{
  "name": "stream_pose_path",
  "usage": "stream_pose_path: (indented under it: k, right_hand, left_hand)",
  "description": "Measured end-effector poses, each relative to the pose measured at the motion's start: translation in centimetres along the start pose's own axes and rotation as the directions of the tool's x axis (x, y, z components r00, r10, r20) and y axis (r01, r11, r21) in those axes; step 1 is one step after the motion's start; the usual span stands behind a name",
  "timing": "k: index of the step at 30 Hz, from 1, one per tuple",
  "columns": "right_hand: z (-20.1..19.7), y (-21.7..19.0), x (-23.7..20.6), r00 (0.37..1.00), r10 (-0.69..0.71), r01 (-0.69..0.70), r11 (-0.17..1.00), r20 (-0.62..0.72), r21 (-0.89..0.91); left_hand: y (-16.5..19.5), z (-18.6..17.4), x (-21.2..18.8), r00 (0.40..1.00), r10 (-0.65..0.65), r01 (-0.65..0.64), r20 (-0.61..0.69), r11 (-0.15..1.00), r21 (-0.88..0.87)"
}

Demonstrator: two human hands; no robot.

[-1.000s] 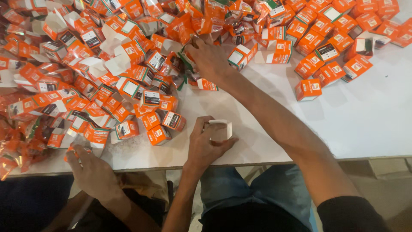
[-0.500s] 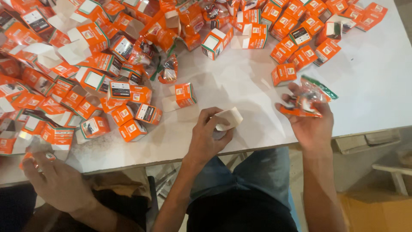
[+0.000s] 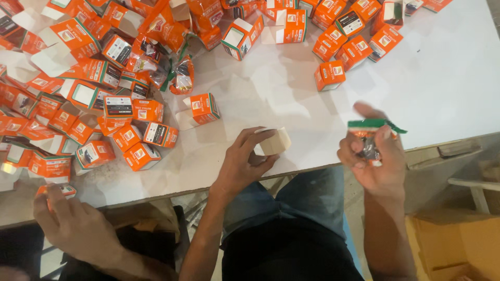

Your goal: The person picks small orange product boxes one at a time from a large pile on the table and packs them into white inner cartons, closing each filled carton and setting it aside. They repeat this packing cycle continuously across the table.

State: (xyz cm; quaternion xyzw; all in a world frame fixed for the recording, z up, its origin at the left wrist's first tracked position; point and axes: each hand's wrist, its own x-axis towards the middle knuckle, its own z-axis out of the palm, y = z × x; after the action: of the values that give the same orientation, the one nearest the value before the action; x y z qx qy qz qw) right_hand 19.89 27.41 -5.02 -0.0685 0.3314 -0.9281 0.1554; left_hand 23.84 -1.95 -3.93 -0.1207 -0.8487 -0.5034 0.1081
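Observation:
My left hand [image 3: 245, 158] rests at the near edge of the white table [image 3: 442, 78] and grips a small pale box [image 3: 272, 141]. Off the table's edge to the right, my right hand [image 3: 372, 153] holds a small clear packet with a green header [image 3: 371, 136] and a dark part inside. A single orange box with an open flap [image 3: 203, 107] lies just beyond my left hand. A large heap of small orange and white boxes [image 3: 104, 78] covers the left and far side of the table.
Another person's hand [image 3: 73, 221] holds an orange box [image 3: 54, 191] at the lower left edge. More packets [image 3: 179, 75] lie among the boxes. A brown carton [image 3: 458, 244] stands on the floor at lower right. My legs in jeans [image 3: 291, 218] are under the table.
My right hand drew back from the pile to the right side with a packet in it and now holds it up off the table edge. My left hand stayed on the pale box.

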Motion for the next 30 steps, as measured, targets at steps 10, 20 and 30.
stream_pose_path:
  k: [10, 20, 30]
  right_hand:
    - [5.2, 6.2, 2.1, 0.998, 0.025, -0.033, 0.990, -0.063, -0.134]
    - [8.4, 6.1, 3.1, 0.999, 0.032, -0.039, 0.986, -0.044, -0.165]
    - [9.6, 5.7, 2.9, 0.932, -0.032, 0.349, -0.200, 0.362, -0.915]
  left_hand:
    - [-0.3, -0.1, -0.1, 0.992, -0.122, 0.123, 0.030, 0.992, -0.024]
    - [-0.4, -0.4, -0.4, 0.977, -0.196, 0.204, 0.087, 0.974, -0.099]
    - [-0.7, -0.3, -0.8, 0.998, -0.066, 0.064, -0.004, 0.975, -0.212]
